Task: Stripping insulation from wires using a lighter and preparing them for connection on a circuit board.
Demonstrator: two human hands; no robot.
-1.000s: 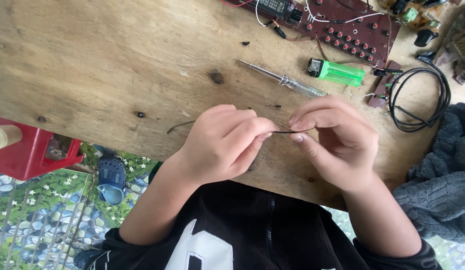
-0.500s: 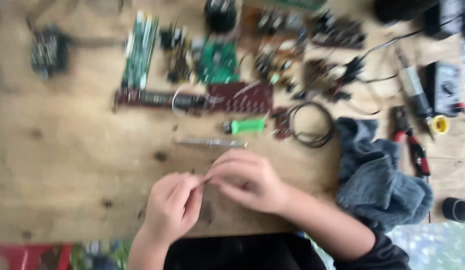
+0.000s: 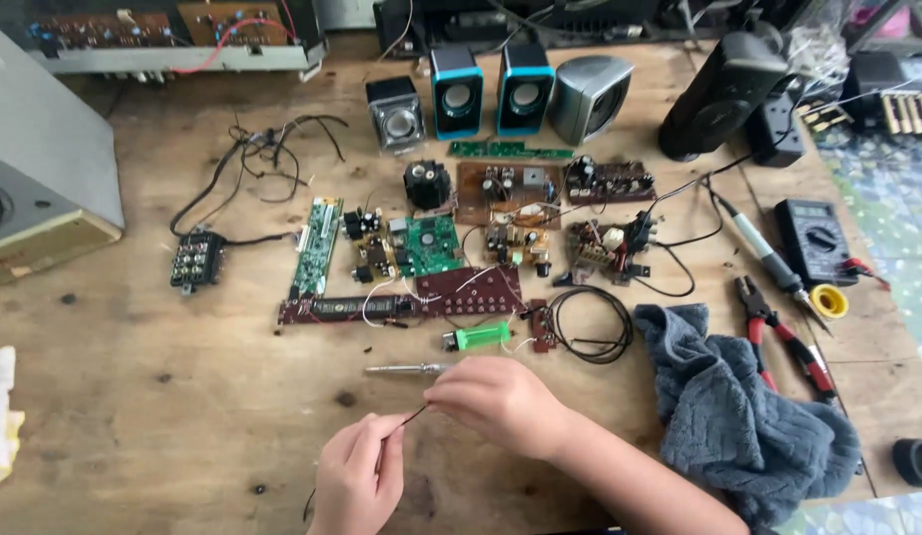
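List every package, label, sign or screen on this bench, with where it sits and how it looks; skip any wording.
Multimeter: right side of the bench, beyond the pliers; black, rectangular, round dial, with a small dark screen at its far end.
No packages, signs or readable labels can be made out elsewhere.
Both hands, left hand and right hand, pinch a thin dark wire at the near edge.

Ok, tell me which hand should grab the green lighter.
Right. The right hand sits just below the green lighter, pinching the thin wire. The left hand is farther away and lower.
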